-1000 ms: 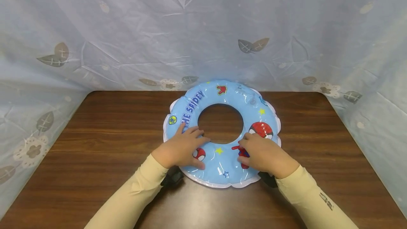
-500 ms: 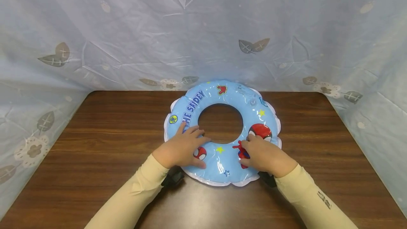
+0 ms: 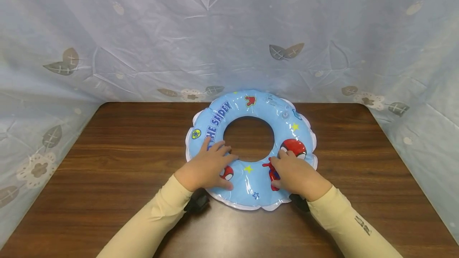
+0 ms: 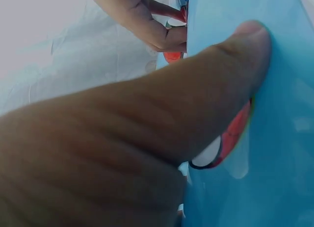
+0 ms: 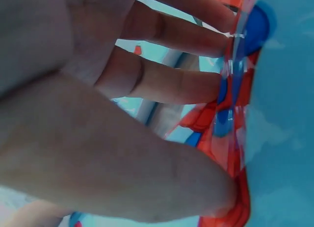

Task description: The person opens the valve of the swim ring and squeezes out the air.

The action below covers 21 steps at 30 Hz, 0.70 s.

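"While the blue swim ring [image 3: 263, 184] lies on the table [image 3: 125, 150], what touches it?"
"From above, the left hand [image 3: 208, 168], fingers spread over its near-left part; the right hand [image 3: 298, 173], thumb apart from fingers, tips on its near-right part."

In the head view, near the centre of the frame, we read "THE SPIDEY" [image 3: 218, 120] in blue capitals on the blue ring [image 3: 251, 108], with the lettering's lower end running under the left hand [image 3: 208, 166]. We cannot make out the small print [image 3: 274, 100] on the ring's upper right, nor the dark marking [image 3: 363, 225] on the right sleeve [image 3: 346, 218] at lower right.
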Each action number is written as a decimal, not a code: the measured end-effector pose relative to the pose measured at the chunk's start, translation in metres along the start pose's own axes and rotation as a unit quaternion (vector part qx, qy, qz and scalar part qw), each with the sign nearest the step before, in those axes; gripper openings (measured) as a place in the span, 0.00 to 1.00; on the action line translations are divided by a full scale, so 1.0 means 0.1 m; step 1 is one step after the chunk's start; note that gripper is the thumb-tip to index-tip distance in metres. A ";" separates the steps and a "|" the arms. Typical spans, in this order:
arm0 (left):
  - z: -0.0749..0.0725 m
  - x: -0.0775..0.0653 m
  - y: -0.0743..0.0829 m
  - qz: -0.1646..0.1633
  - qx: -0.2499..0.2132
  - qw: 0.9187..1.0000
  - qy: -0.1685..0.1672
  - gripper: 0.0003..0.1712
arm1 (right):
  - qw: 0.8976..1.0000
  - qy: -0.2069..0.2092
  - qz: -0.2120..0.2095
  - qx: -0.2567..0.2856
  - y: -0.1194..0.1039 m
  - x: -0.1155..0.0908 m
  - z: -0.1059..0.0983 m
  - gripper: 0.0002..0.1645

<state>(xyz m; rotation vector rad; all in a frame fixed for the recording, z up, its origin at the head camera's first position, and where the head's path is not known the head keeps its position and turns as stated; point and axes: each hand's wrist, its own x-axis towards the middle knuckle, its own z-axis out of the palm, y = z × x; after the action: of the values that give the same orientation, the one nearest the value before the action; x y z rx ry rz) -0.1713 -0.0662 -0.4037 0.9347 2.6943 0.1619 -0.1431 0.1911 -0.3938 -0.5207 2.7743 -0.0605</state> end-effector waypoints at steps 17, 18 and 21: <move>0.01 0.01 0.02 -0.011 0.011 1.000 -0.017 0.49 | 0.999 0.030 -0.021 0.005 -0.07 -0.04 -0.01 0.36; 0.01 0.01 0.02 -0.012 0.010 1.000 -0.017 0.49 | 0.999 0.026 -0.020 0.005 -0.08 -0.04 -0.01 0.36; 0.01 0.01 0.02 -0.012 0.012 1.000 -0.017 0.49 | 1.000 0.018 -0.018 0.007 -0.09 -0.04 -0.01 0.33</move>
<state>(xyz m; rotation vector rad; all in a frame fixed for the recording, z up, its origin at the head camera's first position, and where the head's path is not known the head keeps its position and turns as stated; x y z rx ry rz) -0.1708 -0.0644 -0.4048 0.9022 2.6815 0.1090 -0.1363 0.1844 -0.3911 -0.5707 2.7972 -0.0983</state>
